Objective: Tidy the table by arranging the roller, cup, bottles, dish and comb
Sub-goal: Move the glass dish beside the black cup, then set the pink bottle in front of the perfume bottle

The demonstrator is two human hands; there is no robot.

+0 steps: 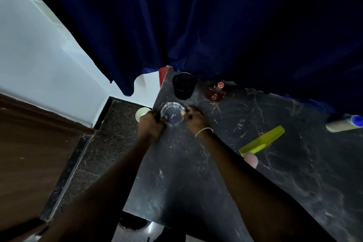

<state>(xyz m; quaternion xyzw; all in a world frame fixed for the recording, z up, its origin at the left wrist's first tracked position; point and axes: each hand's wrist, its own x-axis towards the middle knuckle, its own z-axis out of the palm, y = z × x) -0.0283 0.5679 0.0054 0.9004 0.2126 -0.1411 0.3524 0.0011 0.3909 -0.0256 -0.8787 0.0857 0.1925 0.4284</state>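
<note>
A clear glass dish [172,113] sits near the left edge of the dark marble table [225,173]. My left hand [152,124] grips its left rim and my right hand [193,117] pinches its right rim. Behind the dish stands a black cup [184,85]. To the cup's right is a red bottle [216,91] with an orange cap. A yellow-green comb [262,139] lies to the right of my right forearm. At the far right edge lies a cream bottle with a blue cap [344,123]. A pink rounded object [251,160] shows beside my right arm.
A dark blue curtain [196,25] hangs behind the table and touches its back edge. A red-edged item [162,74] stands at the table's back left corner. A pale round lid or cup [141,114] sits on the floor left of the table.
</note>
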